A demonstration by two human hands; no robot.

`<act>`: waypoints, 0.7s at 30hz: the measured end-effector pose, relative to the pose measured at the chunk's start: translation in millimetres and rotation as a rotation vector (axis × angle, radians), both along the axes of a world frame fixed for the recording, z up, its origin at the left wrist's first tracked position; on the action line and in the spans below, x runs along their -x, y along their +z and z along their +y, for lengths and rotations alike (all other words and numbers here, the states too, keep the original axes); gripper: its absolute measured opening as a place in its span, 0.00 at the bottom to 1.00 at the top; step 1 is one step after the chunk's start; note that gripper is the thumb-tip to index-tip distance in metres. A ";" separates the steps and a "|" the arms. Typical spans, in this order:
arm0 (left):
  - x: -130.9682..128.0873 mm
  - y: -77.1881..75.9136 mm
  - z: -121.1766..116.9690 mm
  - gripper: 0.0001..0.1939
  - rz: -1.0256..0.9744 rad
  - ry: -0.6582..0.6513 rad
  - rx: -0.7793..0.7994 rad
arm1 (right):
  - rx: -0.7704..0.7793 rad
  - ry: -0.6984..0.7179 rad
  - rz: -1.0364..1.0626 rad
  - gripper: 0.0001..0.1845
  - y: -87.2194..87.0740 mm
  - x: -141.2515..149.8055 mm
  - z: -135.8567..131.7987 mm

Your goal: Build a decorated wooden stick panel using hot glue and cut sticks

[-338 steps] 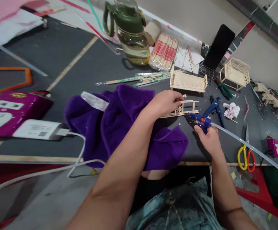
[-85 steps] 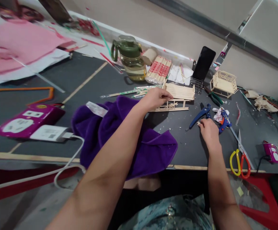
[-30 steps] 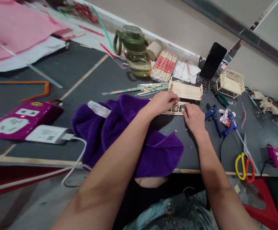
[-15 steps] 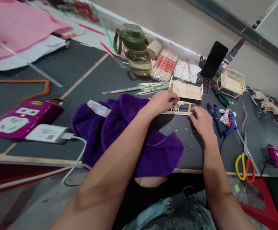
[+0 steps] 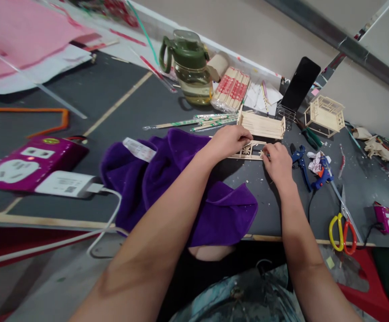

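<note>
A narrow ladder-like frame of thin wooden sticks (image 5: 247,151) lies on the dark table, with a flower-shaped lattice inside it. My left hand (image 5: 230,142) is closed on its upper left part, fingers pinched and partly hiding it. Over the frame's right end, my right hand (image 5: 278,163) pinches a small pale wooden piece (image 5: 262,153), mostly covered by the fingertips. Just behind stands a miniature bed made of sticks (image 5: 262,125). To the right of my right hand lie blue cutting pliers (image 5: 301,163) and a blue glue gun (image 5: 322,176) with a long clear glue stick.
A purple towel (image 5: 177,183) lies under my left forearm. Behind are a green-lidded jug (image 5: 191,67), a stick bundle (image 5: 231,89) and a propped phone (image 5: 301,82). Scissors (image 5: 344,232) overlap the front edge. A purple power socket (image 5: 30,163) with a charger stands left.
Earlier my right hand held the glue gun, which then lay at right, and later a small wooden piece. That hand has since moved left to the frame. My left hand stays on the frame.
</note>
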State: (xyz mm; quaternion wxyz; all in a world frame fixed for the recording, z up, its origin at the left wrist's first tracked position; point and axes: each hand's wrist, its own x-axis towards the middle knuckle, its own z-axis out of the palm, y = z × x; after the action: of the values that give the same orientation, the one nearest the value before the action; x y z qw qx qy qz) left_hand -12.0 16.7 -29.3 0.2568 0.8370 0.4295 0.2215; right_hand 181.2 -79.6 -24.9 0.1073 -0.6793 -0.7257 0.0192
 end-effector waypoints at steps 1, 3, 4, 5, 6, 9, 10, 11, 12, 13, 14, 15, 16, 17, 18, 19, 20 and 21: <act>-0.2 0.1 0.0 0.15 -0.001 0.002 0.004 | 0.005 0.001 -0.001 0.11 0.5 0.0 -0.2; -0.5 0.0 0.2 0.15 -0.001 0.004 0.008 | 0.011 0.006 -0.002 0.11 1.3 -0.2 -0.3; -0.6 -0.2 0.4 0.14 0.000 0.002 0.006 | 0.011 0.007 -0.002 0.12 1.5 -0.4 -0.2; -0.6 -0.5 0.5 0.14 0.001 -0.001 0.000 | 0.012 0.008 -0.001 0.12 1.4 -0.6 -0.1; -0.6 -0.8 0.7 0.14 0.001 -0.003 -0.007 | 0.011 0.011 0.000 0.12 1.2 -0.8 0.1; -0.1 -1.5 0.9 0.14 0.003 -0.004 -0.020 | -0.001 0.024 0.007 0.11 -0.7 -1.4 0.7; 0.0 -1.6 1.0 0.15 0.006 -0.003 -0.020 | -0.008 0.027 0.012 0.11 -1.5 -1.7 0.9; 0.1 -1.6 1.1 0.15 0.009 -0.002 -0.019 | -0.015 0.029 0.017 0.11 -2.3 -2.0 1.1; 0.1 -1.5 1.2 0.15 0.015 -0.001 -0.018 | -0.021 0.032 0.026 0.11 -2.8 -2.4 1.3; 0.1 -1.2 1.2 0.15 0.023 0.001 -0.017 | -0.025 0.035 0.037 0.11 -3.2 -3.0 1.4; 0.0 -0.7 1.1 0.15 0.032 0.002 -0.016 | -0.029 0.039 0.050 0.11 -3.2 -3.9 1.4; -0.1 0.0 0.9 0.15 0.044 0.001 -0.016 | -0.033 0.041 0.063 0.10 -3.0 -5.0 1.4; -0.3 0.9 0.5 0.15 0.055 -0.001 -0.018 | -0.038 0.039 0.077 0.09 -2.5 -6.3 1.3; -0.4 1.9 -0.2 0.15 0.066 -0.004 -0.022 | -0.044 0.033 0.091 0.08 -1.9 -7.8 1.2; -0.7 3.1 -1.0 0.16 0.077 -0.008 -0.028 | -0.051 0.022 0.110 0.07 -1.2 -9.3 1.1; -0.9 4.3 -2.0 0.16 0.089 -0.011 -0.036 | -0.057 0.010 0.137 0.06 -0.6 -10.7 0.9; -1.3 5.5 -3.2 0.16 0.102 -0.011 -0.046 | -0.063 0.002 0.173 0.05 -0.2 -12.0 0.7; -1.7 6.6 -4.5 0.16 0.117 -0.008 -0.056 | -0.068 -0.004 0.216 0.05 0.0 -13.0 0.3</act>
State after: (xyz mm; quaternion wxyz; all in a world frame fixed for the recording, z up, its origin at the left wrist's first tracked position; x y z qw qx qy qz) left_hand -10.3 12.2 -22.7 0.2088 0.8571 0.4339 0.1832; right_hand 194.2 -79.3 -24.9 0.2080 -0.6706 -0.7089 0.0674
